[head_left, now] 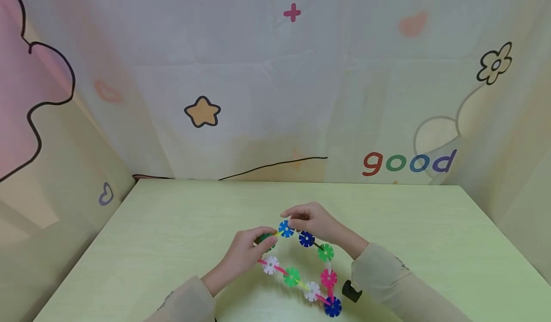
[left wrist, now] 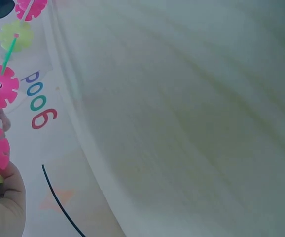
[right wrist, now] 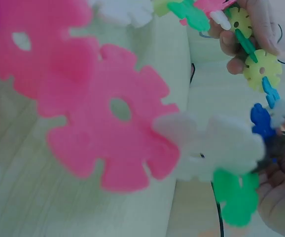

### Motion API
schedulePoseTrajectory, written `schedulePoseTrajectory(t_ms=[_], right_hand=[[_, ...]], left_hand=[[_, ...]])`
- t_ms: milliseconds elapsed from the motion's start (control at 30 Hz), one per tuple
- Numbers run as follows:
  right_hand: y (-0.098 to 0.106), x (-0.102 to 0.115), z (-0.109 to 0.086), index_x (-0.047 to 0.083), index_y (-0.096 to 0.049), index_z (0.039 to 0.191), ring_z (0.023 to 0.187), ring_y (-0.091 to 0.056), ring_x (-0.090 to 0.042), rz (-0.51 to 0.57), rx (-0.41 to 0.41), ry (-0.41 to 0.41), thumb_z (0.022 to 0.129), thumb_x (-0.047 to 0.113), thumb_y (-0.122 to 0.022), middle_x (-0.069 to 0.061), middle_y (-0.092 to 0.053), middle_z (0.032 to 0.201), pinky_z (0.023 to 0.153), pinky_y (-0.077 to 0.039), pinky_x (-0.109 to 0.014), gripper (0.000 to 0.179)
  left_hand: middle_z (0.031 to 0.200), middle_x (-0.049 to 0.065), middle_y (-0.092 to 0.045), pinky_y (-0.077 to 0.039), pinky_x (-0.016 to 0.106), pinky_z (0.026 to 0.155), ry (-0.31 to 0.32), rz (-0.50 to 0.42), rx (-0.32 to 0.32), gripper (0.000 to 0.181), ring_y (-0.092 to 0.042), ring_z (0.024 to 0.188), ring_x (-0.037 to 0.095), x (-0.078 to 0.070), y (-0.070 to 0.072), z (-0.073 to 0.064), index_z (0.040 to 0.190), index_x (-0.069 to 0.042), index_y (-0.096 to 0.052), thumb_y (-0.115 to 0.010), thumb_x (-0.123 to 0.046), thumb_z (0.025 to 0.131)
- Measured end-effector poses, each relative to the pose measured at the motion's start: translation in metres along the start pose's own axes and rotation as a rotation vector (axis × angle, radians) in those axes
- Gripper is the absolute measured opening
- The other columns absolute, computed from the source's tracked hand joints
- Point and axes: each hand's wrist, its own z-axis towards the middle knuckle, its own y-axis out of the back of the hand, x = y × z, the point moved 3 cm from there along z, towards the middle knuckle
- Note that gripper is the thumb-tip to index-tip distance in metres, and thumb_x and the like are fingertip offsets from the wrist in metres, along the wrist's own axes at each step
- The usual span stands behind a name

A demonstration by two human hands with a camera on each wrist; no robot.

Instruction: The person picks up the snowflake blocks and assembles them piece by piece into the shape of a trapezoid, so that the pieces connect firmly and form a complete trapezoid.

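Observation:
A ring-shaped chain of slotted plastic flower discs hangs between both hands in the head view. My left hand point(head_left: 247, 248) pinches a dark green disc point(head_left: 268, 242) at the chain's left end, its fingers partly covering it. On the upper side, my right hand point(head_left: 314, 219) holds a light blue disc point(head_left: 286, 229) by its edge. A dark blue disc point(head_left: 306, 238) and a green disc point(head_left: 325, 252) follow to the right. Lower down are a pink disc point(head_left: 329, 278) and white and green ones. In the right wrist view a large pink disc point(right wrist: 118, 163) fills the near part.
Below the hands spreads a pale wood-look table point(head_left: 172, 216). Behind it hangs a printed cloth point(head_left: 258, 97) with a star and the word "good". A small black object point(head_left: 352, 291) is beside the right sleeve point(head_left: 387, 274).

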Motion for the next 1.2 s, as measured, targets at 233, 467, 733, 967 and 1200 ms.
schedulePoseTrajectory(t_ms=[233,467,733,967,1200], right_hand=[[0.012,-0.021,-0.026,0.005,-0.043,0.129,0.096,-0.056,-0.024,0.034,0.007,-0.107,0.086,0.024,-0.057,-0.019,-0.055,0.111,0.078,-0.05,-0.031,0.049],[0.015,-0.044,-0.055,0.003,-0.023,0.138,0.107,-0.052,-0.032,0.117,0.094,-0.27,0.084,0.027,-0.059,-0.022,-0.047,0.124,0.083,-0.048,-0.043,0.069],[0.001,-0.051,-0.069,0.002,-0.021,0.139,0.109,-0.051,-0.033,0.187,0.185,-0.316,0.084,0.027,-0.059,-0.023,-0.045,0.126,0.086,-0.046,-0.045,0.071],[-0.005,-0.05,-0.064,-0.001,-0.029,0.135,0.097,-0.055,-0.023,0.119,0.127,-0.295,0.083,0.027,-0.061,-0.018,-0.05,0.119,0.081,-0.049,-0.039,0.067],[0.004,-0.052,-0.059,-0.003,-0.038,0.131,0.086,-0.051,-0.017,0.056,0.007,-0.316,0.081,0.023,-0.064,-0.012,-0.056,0.105,0.07,-0.047,-0.028,0.062]], left_hand=[[0.081,0.005,-0.063,-0.046,0.02,0.051,0.085,-0.027,-0.056,0.033,-0.053,0.067,0.014,0.009,0.006,-0.001,0.108,-0.012,-0.061,-0.052,-0.036,0.087],[0.083,0.002,-0.062,-0.046,0.02,0.052,0.144,-0.038,-0.158,0.025,-0.052,0.07,0.014,0.012,0.014,-0.003,0.107,-0.015,-0.06,-0.054,-0.03,0.087],[0.086,0.006,-0.062,-0.046,0.02,0.054,0.177,-0.03,-0.19,0.023,-0.053,0.072,0.015,0.013,0.014,-0.003,0.11,-0.017,-0.058,-0.052,-0.024,0.089],[0.089,0.008,-0.062,-0.045,0.019,0.057,0.145,0.026,-0.175,0.027,-0.052,0.074,0.014,0.013,0.01,0.0,0.113,-0.011,-0.055,-0.051,-0.024,0.09],[0.097,0.005,-0.059,-0.044,0.025,0.069,0.135,0.103,-0.153,0.032,-0.048,0.078,0.014,0.008,0.001,0.01,0.115,-0.009,-0.051,-0.049,-0.03,0.09]])
